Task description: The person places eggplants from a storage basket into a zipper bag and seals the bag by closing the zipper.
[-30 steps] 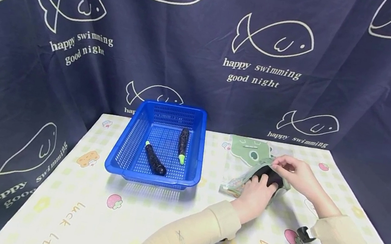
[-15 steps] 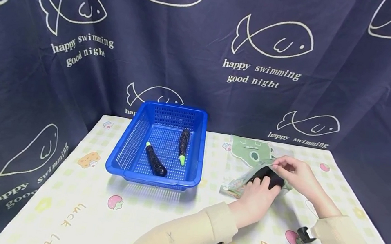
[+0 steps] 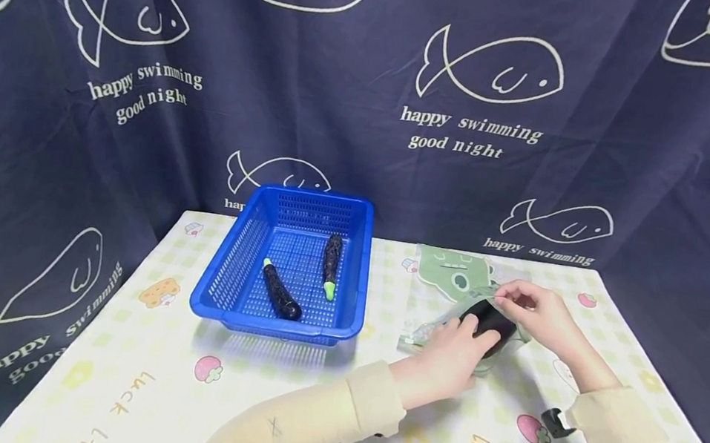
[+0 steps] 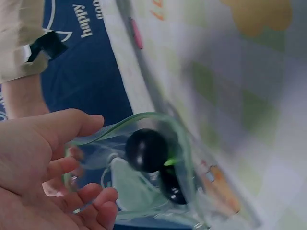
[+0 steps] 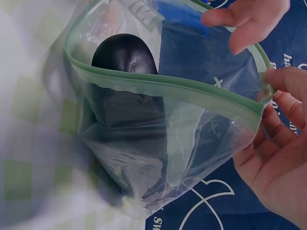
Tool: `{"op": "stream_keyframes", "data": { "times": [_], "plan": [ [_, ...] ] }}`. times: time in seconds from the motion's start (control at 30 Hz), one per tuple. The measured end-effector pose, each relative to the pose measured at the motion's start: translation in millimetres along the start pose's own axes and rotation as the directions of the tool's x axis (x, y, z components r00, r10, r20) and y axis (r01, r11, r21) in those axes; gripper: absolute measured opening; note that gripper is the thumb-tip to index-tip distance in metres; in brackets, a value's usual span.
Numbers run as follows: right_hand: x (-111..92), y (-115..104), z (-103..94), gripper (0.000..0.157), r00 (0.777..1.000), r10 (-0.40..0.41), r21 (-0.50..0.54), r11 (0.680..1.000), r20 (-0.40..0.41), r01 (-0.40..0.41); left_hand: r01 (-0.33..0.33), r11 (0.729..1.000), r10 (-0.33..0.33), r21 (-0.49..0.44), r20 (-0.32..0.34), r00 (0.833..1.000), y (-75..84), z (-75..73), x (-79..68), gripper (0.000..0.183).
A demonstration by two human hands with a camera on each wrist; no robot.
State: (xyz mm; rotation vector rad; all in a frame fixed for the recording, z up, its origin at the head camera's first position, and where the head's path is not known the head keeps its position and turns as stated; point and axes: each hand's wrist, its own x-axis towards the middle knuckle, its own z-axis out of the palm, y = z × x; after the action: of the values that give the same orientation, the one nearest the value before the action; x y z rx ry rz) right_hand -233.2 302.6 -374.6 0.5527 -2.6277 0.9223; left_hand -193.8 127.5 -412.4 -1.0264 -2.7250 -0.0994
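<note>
My right hand (image 3: 534, 312) pinches the rim of a clear zip bag (image 5: 192, 91) with a green edge and holds its mouth apart. Inside the bag, a glossy dark eggplant (image 5: 125, 53) pokes up toward the opening. The left wrist view shows two rounded dark ends in there, one eggplant (image 4: 146, 150) above another eggplant (image 4: 175, 184), with a bit of bright green between. My left hand (image 4: 48, 163) is at the mouth with loosely bent fingers and nothing in them. In the right wrist view its fingertips (image 5: 240, 40) hover over the opening.
A blue perforated basket (image 3: 204, 291) stands left of the bag, holding a slim eggplant (image 3: 281, 290) and another eggplant (image 3: 332, 263), both green-tipped. Beneath and behind the bag lies flat clear packaging with a green cartoon print (image 3: 449, 271). A dark printed curtain (image 3: 368, 118) closes off the table's back.
My left hand has drawn back left and toward me from the bag's mouth, leaving more of the dark eggplant exposed. My right hand keeps its pinch on the rim.
</note>
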Motion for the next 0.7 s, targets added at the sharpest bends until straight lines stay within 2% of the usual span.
{"op": "stream_keyframes", "data": {
  "times": [0.2, 0.4, 0.63, 0.7],
  "plan": [
    [0.0, -16.9, -3.9, 0.009, 1.0, 0.002, -0.002, 1.0, 0.003, -0.002, -0.04, 0.999, 0.04, -0.009, -0.022, 0.999, -9.3, -21.8, -8.1, 0.072],
    [3.7, 9.7, 1.9, 0.009, 1.0, 0.005, 0.013, 1.0, 0.018, -0.005, -0.083, 0.997, 0.083, -0.007, -0.009, 0.997, -18.2, -52.5, -13.1, 0.075],
    [3.3, 1.0, 1.4, 0.009, 1.0, -0.003, -0.007, 1.0, 0.005, 0.003, -0.141, 0.989, 0.143, 0.036, -0.074, 0.987, -30.2, -82.1, -17.5, 0.073],
    [4.1, 10.9, 4.0, 0.009, 1.0, -0.003, -0.007, 1.0, 0.007, 0.003, -0.16, 0.986, 0.164, 0.052, -0.087, 0.983, -33.0, -87.8, -19.5, 0.072]
  ]
}}
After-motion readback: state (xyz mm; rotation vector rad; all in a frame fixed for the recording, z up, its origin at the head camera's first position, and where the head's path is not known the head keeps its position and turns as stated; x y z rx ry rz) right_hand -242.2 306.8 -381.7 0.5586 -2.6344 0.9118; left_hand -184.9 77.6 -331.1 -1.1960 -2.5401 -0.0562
